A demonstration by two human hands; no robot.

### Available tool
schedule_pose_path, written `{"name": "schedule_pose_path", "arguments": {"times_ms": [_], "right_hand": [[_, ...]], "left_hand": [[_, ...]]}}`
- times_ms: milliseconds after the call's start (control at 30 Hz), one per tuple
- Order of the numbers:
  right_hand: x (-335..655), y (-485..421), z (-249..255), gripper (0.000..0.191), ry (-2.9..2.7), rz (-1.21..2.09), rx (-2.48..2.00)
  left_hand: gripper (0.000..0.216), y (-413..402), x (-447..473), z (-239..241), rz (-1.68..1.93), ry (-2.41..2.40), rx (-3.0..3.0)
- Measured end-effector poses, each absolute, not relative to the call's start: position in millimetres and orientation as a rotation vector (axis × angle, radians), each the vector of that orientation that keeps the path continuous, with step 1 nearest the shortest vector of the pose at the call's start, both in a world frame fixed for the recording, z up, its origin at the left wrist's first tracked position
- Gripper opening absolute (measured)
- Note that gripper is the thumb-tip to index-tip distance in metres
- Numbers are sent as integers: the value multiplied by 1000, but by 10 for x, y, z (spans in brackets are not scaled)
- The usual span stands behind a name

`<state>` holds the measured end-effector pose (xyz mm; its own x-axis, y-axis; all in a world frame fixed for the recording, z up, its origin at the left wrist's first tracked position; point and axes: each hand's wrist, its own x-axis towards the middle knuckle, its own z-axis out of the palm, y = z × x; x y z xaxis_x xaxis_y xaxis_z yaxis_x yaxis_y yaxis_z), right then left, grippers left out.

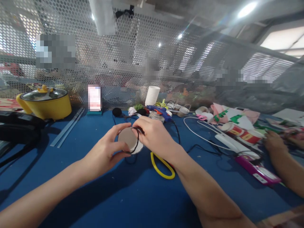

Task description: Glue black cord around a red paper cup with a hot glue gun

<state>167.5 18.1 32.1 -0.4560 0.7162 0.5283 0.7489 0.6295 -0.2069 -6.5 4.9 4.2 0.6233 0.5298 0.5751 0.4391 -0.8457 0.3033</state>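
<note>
Probably light, stiff round greyish-white card-like disc (123,137), best rim-held; left hand (108,146) grips from nine o'clock, right hand (152,134) pinches thin black cord (137,143) at one.

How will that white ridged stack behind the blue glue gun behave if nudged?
The white stack is probably apt to tip, standing taller than it is wide. Its ridges suggest thin nested pieces, so it may be light and could slide apart. Its rounded sides would likely let it roll once down.
</note>
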Motion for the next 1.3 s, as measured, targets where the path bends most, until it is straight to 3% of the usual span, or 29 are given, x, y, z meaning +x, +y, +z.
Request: {"name": "schedule_pose_path", "arguments": {"times_ms": [167,367,533,600,733,1000,1167,1300], "right_hand": [[1695,217,293,11,-2277,6,-1101],[1781,244,299,43,-2176,292,-1171],[1870,149,462,13,-1919,395,-1056],[1884,116,504,10,-1830,375,-1046],[1856,130,488,12,-1810,385,-1052],[1705,363,218,40,-2034,460,-1220],[1590,376,99,13,-2116,540,-1246],[1578,375,91,12,-2121,523,-1215]], "left_hand": [[7,51,-73,33,1030,856,2692],[31,116,-79,-2,1056,855,2240],[41,221,-110,27,981,848,1714],[41,246,-119,26,949,826,1647],[50,269,-111,-45,1016,912,1718],[68,285,-69,-282,1193,1300,2246],[75,257,-24,-353,1211,1400,2328],[85,305,-34,-418,1217,1237,2214]]}}
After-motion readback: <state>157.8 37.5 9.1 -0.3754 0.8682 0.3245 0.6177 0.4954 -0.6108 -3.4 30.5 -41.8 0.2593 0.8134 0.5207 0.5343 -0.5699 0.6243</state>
